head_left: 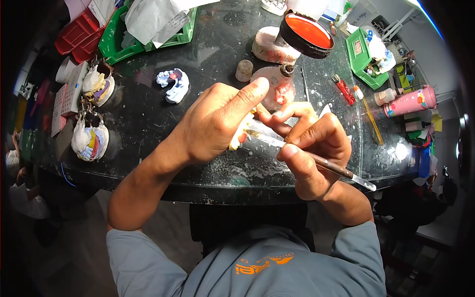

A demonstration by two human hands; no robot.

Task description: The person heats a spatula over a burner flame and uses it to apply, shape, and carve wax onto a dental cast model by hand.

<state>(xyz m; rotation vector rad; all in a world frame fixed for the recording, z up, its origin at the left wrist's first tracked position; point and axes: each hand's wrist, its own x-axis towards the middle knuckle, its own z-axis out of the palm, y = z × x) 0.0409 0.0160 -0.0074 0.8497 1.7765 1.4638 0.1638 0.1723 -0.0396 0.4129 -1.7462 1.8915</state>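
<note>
Right hand [319,143] on the slim tool, left hand [217,119] around the small yellowish piece

Your right hand grips the slim tool [332,167] like a pen, thumb and fingers pinching its shaft, with the brown handle slanting down to the right. Your left hand is curled around the small yellowish piece [236,140], which shows a reddish patch and is largely hidden by your palm and thumb. You have it above the front part of the black table [143,123]. The tool's pointed end meets the edge of the piece in the picture; whether it actually touches, you cannot tell from this angle.

Beyond your hands stands a round tin [308,33] with an orange-red inside. To your left lies a blue-and-white horseshoe-shaped model [181,93], and farther left is a toothed model [90,140]. Toward your right are a red lighter [344,90] and a pink bottle [410,103].
</note>
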